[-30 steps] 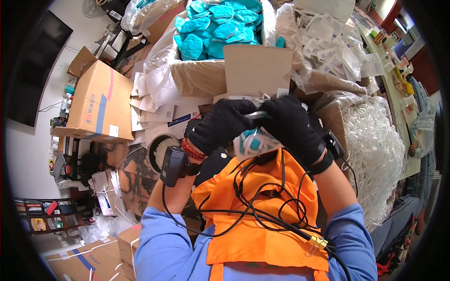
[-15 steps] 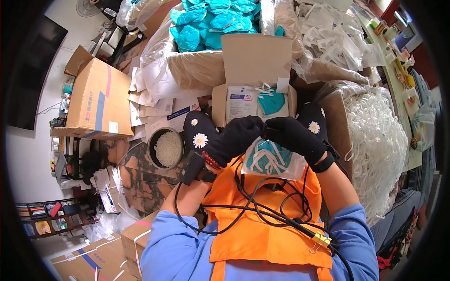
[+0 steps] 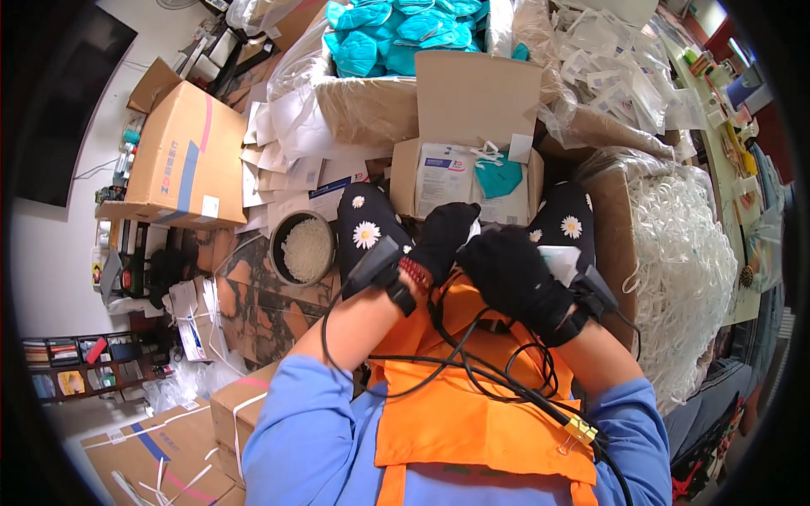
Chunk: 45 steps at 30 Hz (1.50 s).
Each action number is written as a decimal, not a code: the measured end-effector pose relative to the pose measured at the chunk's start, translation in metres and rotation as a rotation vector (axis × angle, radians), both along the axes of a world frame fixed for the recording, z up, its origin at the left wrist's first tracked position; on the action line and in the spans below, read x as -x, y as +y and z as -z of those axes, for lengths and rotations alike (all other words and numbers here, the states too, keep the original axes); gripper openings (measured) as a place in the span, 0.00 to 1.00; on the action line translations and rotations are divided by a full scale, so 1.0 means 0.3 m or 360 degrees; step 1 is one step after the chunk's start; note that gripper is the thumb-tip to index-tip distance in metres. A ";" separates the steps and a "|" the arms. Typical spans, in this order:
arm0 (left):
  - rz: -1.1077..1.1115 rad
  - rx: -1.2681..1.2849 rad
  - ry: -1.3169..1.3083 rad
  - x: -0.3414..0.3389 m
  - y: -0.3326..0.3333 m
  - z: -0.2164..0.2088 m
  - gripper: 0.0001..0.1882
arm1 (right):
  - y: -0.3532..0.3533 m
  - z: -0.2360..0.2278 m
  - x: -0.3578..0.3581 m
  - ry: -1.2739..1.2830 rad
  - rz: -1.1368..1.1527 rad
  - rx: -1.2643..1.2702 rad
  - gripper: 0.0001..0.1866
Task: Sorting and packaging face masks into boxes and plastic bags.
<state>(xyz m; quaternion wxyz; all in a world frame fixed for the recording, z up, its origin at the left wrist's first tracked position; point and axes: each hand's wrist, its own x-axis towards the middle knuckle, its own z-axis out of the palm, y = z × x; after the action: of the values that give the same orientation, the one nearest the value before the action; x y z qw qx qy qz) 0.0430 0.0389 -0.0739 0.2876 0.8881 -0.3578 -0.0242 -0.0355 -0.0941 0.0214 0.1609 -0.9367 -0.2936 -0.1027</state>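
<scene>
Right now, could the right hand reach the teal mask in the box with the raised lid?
Probably yes: the raised lid is behind the teal mask, leaving the front open, though the right hand seems busy with a packet.

I've brought my right hand [image 3: 516,274] nearer and to the left; the packet [image 3: 560,261], in plain view 0.5 s ago, is now mostly hidden by it, 1 end showing at right.
</scene>
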 end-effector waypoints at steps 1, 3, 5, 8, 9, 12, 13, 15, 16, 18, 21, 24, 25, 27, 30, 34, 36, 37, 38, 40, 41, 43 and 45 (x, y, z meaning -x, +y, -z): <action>-0.0041 -0.0173 0.0111 -0.022 -0.004 0.031 0.11 | 0.023 -0.008 0.013 -0.0009 -0.0070 0.0030 0.04; -0.0089 -0.0104 0.0035 -0.046 -0.015 0.134 0.11 | 0.033 -0.027 0.036 0.0236 -0.0059 0.0075 0.04; -0.0179 -0.0204 0.0036 -0.059 -0.042 0.171 0.10 | 0.041 -0.051 0.074 0.0337 -0.0100 0.0043 0.04; -0.0186 -0.0405 0.0050 -0.115 -0.045 0.215 0.10 | 0.053 -0.112 0.100 0.0295 -0.0186 -0.0023 0.04; -0.0059 -0.0336 0.0048 -0.103 -0.039 0.209 0.11 | 0.048 -0.124 0.094 0.0324 -0.0181 0.0013 0.04; 0.0124 -0.0538 0.0102 -0.144 -0.044 0.201 0.15 | -0.016 -0.091 0.061 0.0179 -0.0042 0.0007 0.05; -0.0118 -0.0390 0.0155 -0.163 -0.043 0.197 0.18 | -0.040 -0.099 0.044 0.0166 0.0037 0.0073 0.05; -0.0608 -0.0085 0.0269 -0.204 -0.043 0.191 0.26 | -0.080 -0.129 0.016 -0.0086 0.0174 0.0108 0.07; -0.0645 -0.0273 0.0381 -0.223 -0.043 0.188 0.31 | -0.097 -0.146 0.002 -0.0143 0.0186 0.0116 0.08; -0.0707 -0.0644 0.0607 -0.260 -0.053 0.184 0.42 | -0.128 -0.163 -0.031 -0.0260 0.0214 0.0137 0.10; -0.0714 -0.0979 0.0462 -0.217 -0.110 0.199 0.62 | -0.161 -0.146 -0.069 -0.0303 0.0252 0.0084 0.12; -0.0638 -0.1028 0.0546 -0.234 -0.122 0.215 0.62 | -0.157 -0.130 -0.091 -0.0306 0.0269 -0.0005 0.12; -0.0596 -0.1043 0.0593 -0.247 -0.122 0.219 0.61 | -0.153 -0.123 -0.093 -0.0301 0.0273 -0.0028 0.12; -0.0563 -0.0911 0.0520 -0.290 -0.079 0.294 0.56 | -0.141 -0.089 -0.092 -0.0197 0.0260 -0.0003 0.12; -0.0446 -0.0947 0.0502 -0.303 -0.054 0.327 0.43 | -0.143 -0.025 -0.080 -0.0108 0.0263 0.0026 0.13; -0.0630 -0.0921 -0.0396 -0.266 0.015 0.418 0.13 | -0.146 0.004 -0.113 0.0058 0.0268 0.0074 0.14; -0.0515 -0.0451 -0.0203 -0.269 0.053 0.311 0.07 | -0.163 0.058 -0.134 0.0126 0.0405 0.0046 0.15; -0.0536 -0.0415 -0.0229 -0.266 0.072 0.239 0.06 | -0.162 0.071 -0.143 0.0152 0.0458 0.0028 0.15; -0.0559 -0.0378 -0.0255 -0.262 0.088 0.181 0.06 | -0.157 0.073 -0.149 0.0150 0.0453 -0.0076 0.15; -0.0563 -0.0298 -0.0347 -0.263 0.117 0.084 0.04 | -0.141 0.073 -0.160 0.0150 0.0438 -0.0289 0.15; -0.0541 -0.0254 -0.0411 -0.269 0.127 0.040 0.04 | -0.126 0.059 -0.164 0.0103 0.0434 -0.0336 0.16; -0.0461 -0.0225 -0.0360 -0.245 0.138 -0.084 0.05 | -0.081 -0.001 -0.172 0.0020 0.0431 -0.0431 0.20; -0.0313 -0.0097 -0.0446 -0.215 0.142 -0.188 0.06 | -0.041 -0.036 -0.203 0.0008 0.0408 -0.0437 0.23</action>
<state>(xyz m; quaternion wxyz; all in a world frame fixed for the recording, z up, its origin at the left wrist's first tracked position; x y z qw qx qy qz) 0.1074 0.0816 -0.0174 0.2088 0.9219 -0.3047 0.1172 0.0254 -0.1063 0.0322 0.2735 -0.9359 -0.1548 -0.1592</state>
